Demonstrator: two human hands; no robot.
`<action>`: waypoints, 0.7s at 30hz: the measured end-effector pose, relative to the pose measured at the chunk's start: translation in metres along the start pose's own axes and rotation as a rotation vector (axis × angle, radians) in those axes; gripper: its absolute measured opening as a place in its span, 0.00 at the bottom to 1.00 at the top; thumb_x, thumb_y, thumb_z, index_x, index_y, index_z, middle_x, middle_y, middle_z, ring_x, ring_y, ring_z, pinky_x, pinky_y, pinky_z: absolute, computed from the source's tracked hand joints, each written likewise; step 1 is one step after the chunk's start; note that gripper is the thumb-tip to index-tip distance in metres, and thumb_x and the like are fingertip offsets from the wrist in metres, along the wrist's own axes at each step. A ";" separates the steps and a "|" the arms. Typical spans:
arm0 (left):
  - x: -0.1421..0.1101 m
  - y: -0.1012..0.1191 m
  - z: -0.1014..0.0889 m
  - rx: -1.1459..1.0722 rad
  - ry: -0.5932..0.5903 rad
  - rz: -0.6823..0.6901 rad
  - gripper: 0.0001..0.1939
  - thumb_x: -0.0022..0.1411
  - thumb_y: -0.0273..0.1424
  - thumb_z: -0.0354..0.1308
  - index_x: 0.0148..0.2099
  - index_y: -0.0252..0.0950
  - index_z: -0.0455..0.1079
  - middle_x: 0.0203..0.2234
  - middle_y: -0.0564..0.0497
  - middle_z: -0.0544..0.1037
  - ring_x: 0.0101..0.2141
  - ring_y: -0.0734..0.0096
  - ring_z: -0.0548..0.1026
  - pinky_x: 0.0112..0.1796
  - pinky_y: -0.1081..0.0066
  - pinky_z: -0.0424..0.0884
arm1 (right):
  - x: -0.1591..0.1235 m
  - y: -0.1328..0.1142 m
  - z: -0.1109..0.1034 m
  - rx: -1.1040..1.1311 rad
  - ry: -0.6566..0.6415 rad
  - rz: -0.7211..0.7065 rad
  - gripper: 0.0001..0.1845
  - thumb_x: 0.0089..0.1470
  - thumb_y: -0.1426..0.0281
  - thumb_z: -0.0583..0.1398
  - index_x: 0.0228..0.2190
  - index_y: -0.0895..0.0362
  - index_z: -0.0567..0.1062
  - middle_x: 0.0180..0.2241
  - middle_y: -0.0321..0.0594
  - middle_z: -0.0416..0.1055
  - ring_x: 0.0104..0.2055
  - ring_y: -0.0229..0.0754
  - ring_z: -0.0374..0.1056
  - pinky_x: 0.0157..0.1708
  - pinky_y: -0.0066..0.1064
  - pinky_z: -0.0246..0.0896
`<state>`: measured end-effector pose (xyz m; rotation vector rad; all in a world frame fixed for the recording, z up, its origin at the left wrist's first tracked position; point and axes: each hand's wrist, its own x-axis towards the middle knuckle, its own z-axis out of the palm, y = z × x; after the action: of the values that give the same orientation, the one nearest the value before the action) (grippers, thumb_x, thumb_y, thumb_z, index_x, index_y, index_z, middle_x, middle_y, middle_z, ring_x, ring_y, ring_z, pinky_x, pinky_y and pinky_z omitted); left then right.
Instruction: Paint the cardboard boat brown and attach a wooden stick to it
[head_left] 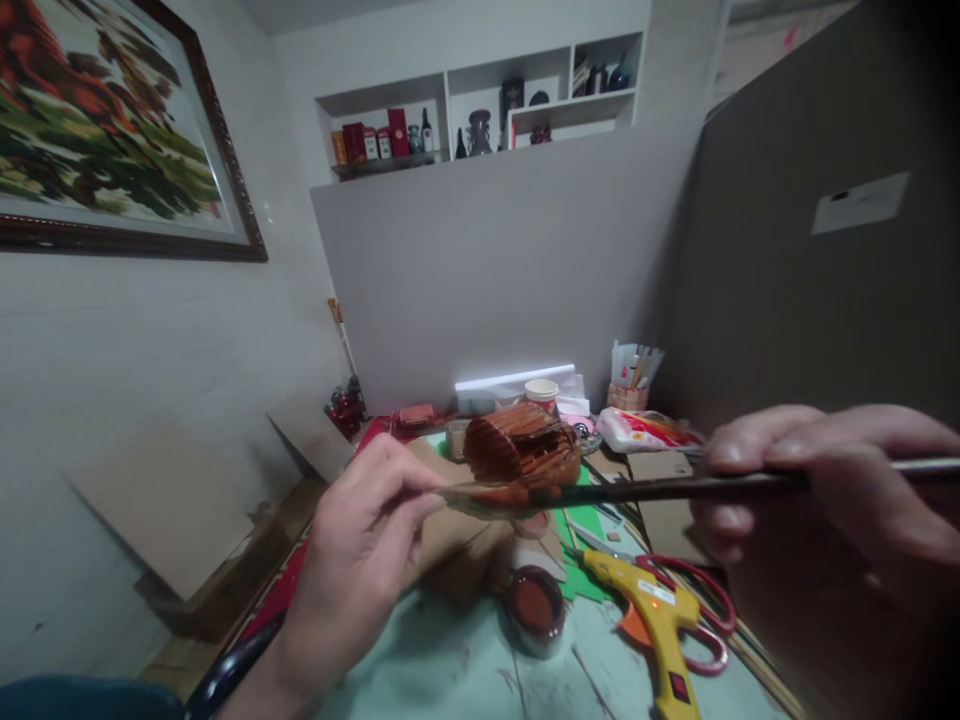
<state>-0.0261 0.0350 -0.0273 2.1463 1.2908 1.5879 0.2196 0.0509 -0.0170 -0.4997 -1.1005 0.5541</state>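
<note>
A dark-handled paintbrush point(645, 489) lies level across my view, its head coated in reddish-brown paint. My right hand point(840, 500) grips the handle, fingers wrapped over it. At the other end, the thumb and fingertips of my left hand point(367, 530) pinch the tip of the brush head; whether a thin piece is also between them I cannot tell. Just behind the brush sits a ribbed, reddish-brown rounded object point(521, 445) with a dark opening. Below stands a small jar of brown paint point(536, 610) on the pale green table point(420, 670).
A yellow glue gun point(645, 610) with a small orange light lies right of the jar, beside red-handled scissors point(716, 650). Farther back are a paper cup point(541, 392), a plastic packet point(645, 430) and a holder of sticks point(628, 395). Grey panels point(495, 270) stand behind and at right.
</note>
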 end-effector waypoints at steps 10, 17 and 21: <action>0.000 0.006 -0.001 0.001 -0.011 0.038 0.12 0.69 0.22 0.53 0.36 0.42 0.72 0.30 0.57 0.67 0.26 0.79 0.68 0.27 0.75 0.64 | 0.006 0.016 0.003 0.079 -0.050 0.097 0.10 0.61 0.66 0.65 0.28 0.56 0.77 0.32 0.43 0.71 0.21 0.35 0.65 0.15 0.22 0.63; -0.001 0.003 -0.001 -0.001 -0.011 0.037 0.12 0.70 0.22 0.52 0.36 0.43 0.71 0.31 0.57 0.67 0.27 0.80 0.68 0.26 0.76 0.64 | 0.010 0.019 0.002 0.076 -0.052 0.090 0.10 0.61 0.68 0.64 0.28 0.57 0.76 0.32 0.43 0.71 0.21 0.36 0.66 0.16 0.22 0.64; 0.000 0.005 -0.001 0.014 0.003 0.066 0.11 0.69 0.22 0.53 0.37 0.42 0.72 0.30 0.57 0.67 0.27 0.81 0.68 0.26 0.78 0.65 | 0.011 0.021 0.000 0.085 -0.045 0.078 0.10 0.60 0.67 0.65 0.28 0.57 0.76 0.32 0.42 0.71 0.21 0.35 0.65 0.16 0.22 0.63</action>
<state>-0.0246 0.0321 -0.0239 2.2180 1.2484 1.6113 0.2197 0.0744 -0.0226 -0.4597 -1.0995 0.6804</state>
